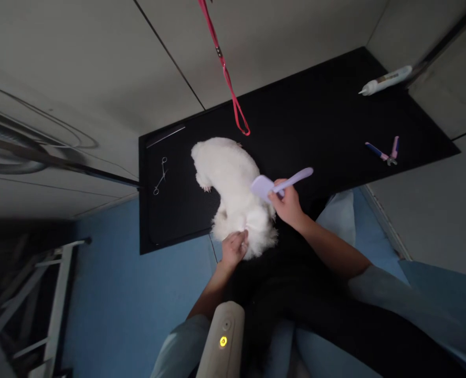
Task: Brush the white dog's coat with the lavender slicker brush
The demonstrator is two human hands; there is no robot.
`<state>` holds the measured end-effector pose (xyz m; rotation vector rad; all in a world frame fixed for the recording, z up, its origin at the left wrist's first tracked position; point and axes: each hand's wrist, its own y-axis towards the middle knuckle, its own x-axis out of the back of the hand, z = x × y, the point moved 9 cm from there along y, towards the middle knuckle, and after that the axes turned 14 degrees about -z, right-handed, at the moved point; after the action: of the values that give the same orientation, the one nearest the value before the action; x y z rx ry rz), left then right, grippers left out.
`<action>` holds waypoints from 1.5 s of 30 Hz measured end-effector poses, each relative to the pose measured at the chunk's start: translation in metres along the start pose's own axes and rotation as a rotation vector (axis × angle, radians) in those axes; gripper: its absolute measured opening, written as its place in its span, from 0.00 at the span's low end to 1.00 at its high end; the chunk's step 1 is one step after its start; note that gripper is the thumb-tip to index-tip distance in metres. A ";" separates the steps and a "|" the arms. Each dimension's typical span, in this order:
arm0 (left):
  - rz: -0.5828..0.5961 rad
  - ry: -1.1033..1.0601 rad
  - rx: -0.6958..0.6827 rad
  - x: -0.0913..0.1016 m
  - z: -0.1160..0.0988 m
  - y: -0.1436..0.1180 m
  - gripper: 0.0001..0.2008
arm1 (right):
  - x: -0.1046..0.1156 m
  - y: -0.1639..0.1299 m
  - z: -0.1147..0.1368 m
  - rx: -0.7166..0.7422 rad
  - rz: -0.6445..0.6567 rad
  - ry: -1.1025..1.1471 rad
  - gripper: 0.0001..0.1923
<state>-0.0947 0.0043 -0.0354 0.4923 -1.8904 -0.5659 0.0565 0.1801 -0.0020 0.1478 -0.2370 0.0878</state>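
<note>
You gripped a lavender, flat-headed brush (262, 187) in your right hand (288, 203) over the fluffy white dog (231, 170) on the rectangular black table (315, 126), your left hand (233, 249) touching the dog with bent fingers, its grip unclear.

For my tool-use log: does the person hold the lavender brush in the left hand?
No, the right hand holds the lavender brush, while the left hand touches the animal's white fur.
</note>
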 end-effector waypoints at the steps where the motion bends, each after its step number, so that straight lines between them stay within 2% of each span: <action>1: 0.024 0.001 0.024 -0.003 0.002 -0.002 0.10 | -0.009 -0.003 0.003 0.013 0.108 -0.004 0.14; 3: 0.043 -0.012 0.065 -0.005 0.003 -0.006 0.11 | -0.031 -0.013 0.003 -0.018 0.370 -0.015 0.12; 4: 0.041 -0.028 0.080 -0.003 0.002 -0.008 0.11 | -0.033 -0.013 0.001 -0.051 0.403 -0.022 0.11; 5: 0.041 -0.052 0.094 -0.001 0.000 -0.009 0.11 | -0.028 -0.008 -0.001 -0.080 0.337 -0.026 0.10; 7: 0.041 -0.120 0.140 0.006 0.000 -0.008 0.11 | -0.006 0.007 -0.003 -0.096 0.065 -0.010 0.11; 8: 0.025 -0.148 0.188 0.012 0.004 -0.003 0.11 | 0.000 0.010 -0.003 -0.088 -0.010 0.011 0.13; 9: -0.025 -0.161 0.257 0.020 0.013 0.003 0.12 | -0.002 0.010 -0.004 -0.084 0.008 0.035 0.14; 11: -0.190 -0.140 0.441 0.038 0.043 0.021 0.14 | -0.025 0.003 -0.010 -0.135 0.238 0.076 0.13; 12: -0.315 -0.106 0.537 0.049 0.061 0.028 0.16 | -0.033 0.000 -0.016 -0.185 0.327 0.081 0.12; 13: -0.328 -0.111 0.605 0.047 0.074 0.035 0.16 | -0.034 0.001 -0.023 -0.232 0.328 0.075 0.11; 14: -0.230 -0.165 0.636 0.034 0.083 0.041 0.16 | -0.026 0.007 -0.028 -0.258 0.233 0.062 0.10; 15: -0.087 -0.257 0.659 0.016 0.086 0.043 0.15 | -0.012 0.014 -0.030 -0.256 0.078 0.052 0.10; 16: 0.072 -0.386 0.671 -0.004 0.081 0.040 0.16 | 0.003 0.018 -0.029 -0.227 -0.069 0.051 0.11; 17: 0.140 -0.478 0.695 -0.015 0.075 0.033 0.16 | 0.012 0.019 -0.026 -0.186 -0.147 0.061 0.12; 18: 0.149 -0.521 0.728 -0.021 0.069 0.023 0.16 | 0.012 0.017 -0.021 -0.150 -0.121 0.079 0.13; 21: -0.005 -0.502 0.860 -0.021 0.044 -0.014 0.20 | -0.013 -0.001 -0.015 -0.143 0.247 0.101 0.14; 22: -0.065 -0.456 0.897 -0.019 0.034 -0.025 0.22 | -0.016 -0.005 -0.014 -0.156 0.297 0.088 0.14; 23: -0.124 -0.395 0.917 -0.016 0.023 -0.034 0.23 | -0.012 -0.003 -0.013 -0.158 0.261 0.061 0.13; 24: -0.167 -0.337 0.909 -0.015 0.012 -0.038 0.24 | -0.003 0.002 -0.010 -0.144 0.165 0.025 0.13; 25: -0.199 -0.290 0.877 -0.014 0.001 -0.039 0.24 | 0.007 0.008 -0.005 -0.118 0.067 -0.012 0.14; 26: -0.218 -0.255 0.826 -0.015 -0.009 -0.037 0.23 | 0.011 0.011 0.002 -0.084 0.026 -0.047 0.14; 27: -0.223 -0.234 0.764 -0.017 -0.017 -0.034 0.22 | 0.009 0.011 0.010 -0.052 0.060 -0.081 0.14; 30: -0.184 -0.213 0.580 -0.028 -0.036 -0.029 0.17 | -0.017 0.002 0.029 0.005 0.394 -0.209 0.11; 31: -0.164 -0.204 0.534 -0.032 -0.039 -0.030 0.16 | -0.020 0.001 0.035 0.029 0.429 -0.264 0.11; 34: -0.123 -0.158 0.437 -0.039 -0.048 -0.032 0.17 | -0.016 0.010 0.060 0.156 0.299 -0.416 0.10; 35: -0.117 -0.145 0.416 -0.040 -0.051 -0.033 0.17 | -0.021 0.009 0.067 0.199 0.326 -0.454 0.10; 38: -0.101 -0.147 0.395 -0.043 -0.057 -0.032 0.17 | -0.051 -0.011 0.071 0.263 0.640 -0.575 0.09; 39: -0.093 -0.160 0.408 -0.044 -0.058 -0.032 0.17 | -0.055 -0.015 0.072 0.278 0.687 -0.614 0.09; 40: -0.084 -0.177 0.429 -0.046 -0.059 -0.032 0.17 | -0.056 -0.013 0.074 0.300 0.663 -0.644 0.08; 43: -0.078 -0.218 0.490 -0.048 -0.058 -0.033 0.16 | -0.045 -0.005 0.085 0.394 0.479 -0.658 0.08; 45: -0.091 -0.234 0.498 -0.047 -0.057 -0.034 0.15 | -0.043 -0.010 0.079 0.411 0.553 -0.649 0.08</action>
<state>-0.0217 -0.0047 -0.0708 0.8676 -2.2492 -0.2082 -0.0022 0.1548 0.0626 0.5186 -0.9064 0.6456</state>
